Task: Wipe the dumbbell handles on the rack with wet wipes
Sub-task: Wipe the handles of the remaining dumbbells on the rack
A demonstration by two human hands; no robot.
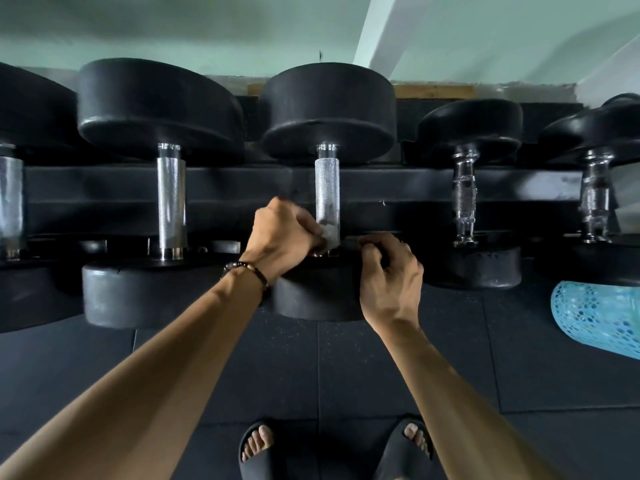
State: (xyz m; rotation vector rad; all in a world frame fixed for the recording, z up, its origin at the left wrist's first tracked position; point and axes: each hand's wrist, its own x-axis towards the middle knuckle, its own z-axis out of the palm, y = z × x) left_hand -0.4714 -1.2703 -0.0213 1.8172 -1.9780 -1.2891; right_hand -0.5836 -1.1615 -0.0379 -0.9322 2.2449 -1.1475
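Several black dumbbells lie on a dark rack (242, 188) with their knurled steel handles pointing away from me. At the near end of the middle dumbbell's handle (327, 188), my left hand (282, 235) pinches a small grey wet wipe (327, 232) against the metal. My right hand (391, 275) sits just right of that handle, its fingers curled over the near black weight head (315, 299); whether it holds part of the wipe is hidden. Another straight handle (171, 199) stands to the left. Two thinner contoured handles (465, 195) are on the right.
Dark speckled rubber floor tiles (311, 375) lie below the rack. A light blue mesh basket (599, 317) sits on the floor at the right edge. My feet in black slides (258, 448) are at the bottom. A pale green wall rises behind the rack.
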